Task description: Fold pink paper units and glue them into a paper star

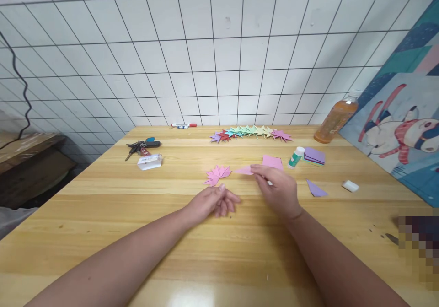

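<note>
My right hand (279, 190) pinches a folded pink paper piece (243, 170) between thumb and fingertips, its pointed end turned left. Just left of that point a pink folded-paper leaf shape (217, 174) with several spikes lies on the table. My left hand (217, 201) rests in front of this leaf shape, palm turned inward, fingers loosely bent and apart, with nothing in it. Behind my right hand lies a pink paper square (273, 161), partly covered by the hand. A green glue stick with a white cap (296, 157) lies tilted beside it.
A row of coloured folded-paper leaves (252, 132) lies near the wall, left of an orange drink bottle (336, 119). Right are stacked paper squares (313, 156), a purple folded piece (316, 188) and an eraser (350, 186). Left are keys (142, 147), a small white box (150, 162) and a marker (184, 126).
</note>
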{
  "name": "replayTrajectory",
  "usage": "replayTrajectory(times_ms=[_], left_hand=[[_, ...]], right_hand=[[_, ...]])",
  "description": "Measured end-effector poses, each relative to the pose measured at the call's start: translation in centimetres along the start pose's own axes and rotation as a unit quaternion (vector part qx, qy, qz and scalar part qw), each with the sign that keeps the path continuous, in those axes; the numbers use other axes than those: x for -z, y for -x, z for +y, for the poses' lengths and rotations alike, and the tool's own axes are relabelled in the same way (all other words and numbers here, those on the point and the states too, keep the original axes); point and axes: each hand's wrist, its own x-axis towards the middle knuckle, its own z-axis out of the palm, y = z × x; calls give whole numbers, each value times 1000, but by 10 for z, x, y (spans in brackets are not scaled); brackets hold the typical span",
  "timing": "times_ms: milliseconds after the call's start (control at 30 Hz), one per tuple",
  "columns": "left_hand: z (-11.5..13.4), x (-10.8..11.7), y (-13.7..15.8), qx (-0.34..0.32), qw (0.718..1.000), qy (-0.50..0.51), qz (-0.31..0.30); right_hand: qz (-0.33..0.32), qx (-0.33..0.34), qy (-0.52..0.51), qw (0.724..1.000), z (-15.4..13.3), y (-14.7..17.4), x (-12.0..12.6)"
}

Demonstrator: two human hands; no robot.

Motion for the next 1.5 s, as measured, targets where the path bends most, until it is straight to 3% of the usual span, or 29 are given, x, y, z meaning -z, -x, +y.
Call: replayTrajectory(times_ms=[67,133,233,367,533,633,767,967,1100,1267,1500], left_hand=[[-4,0,-3,29,987,154,-20],[-6,0,-5,38,973,229,1],[-6,-1,-7,34,968,241,66],[-6,-1,-9,9,975,185,122],[-7,-2,-10,-5,991,79,111],[-8,-4,-9,-18,997,20,73],[-7,-7,-6,-33,996,-24,75],[-5,-8,-5,-41,991,-102,72],[-6,-8,-7,-10,994,-73,82],[-6,-8,-9,-1,993,-64,99],[-6,-9,-8,5,991,-82,110]], right_hand=[[-37,42,-46,997,-10,2,-6],[-86,75,-83,990,-16,4,-11],[-156,112,-107,975,-19,5,-15],[-207,128,-100,965,-19,2,-15],[-180,14,-135,974,-21,1,-16],[-198,-86,-172,961,-23,3,-20],[-201,-194,-182,943,-22,5,-26],[-180,-204,-189,944,-21,3,-24],[-173,-208,-202,941,-24,4,-24],[-172,-248,-287,909,-24,6,-28],[-214,-290,-300,883,-19,5,-33]])
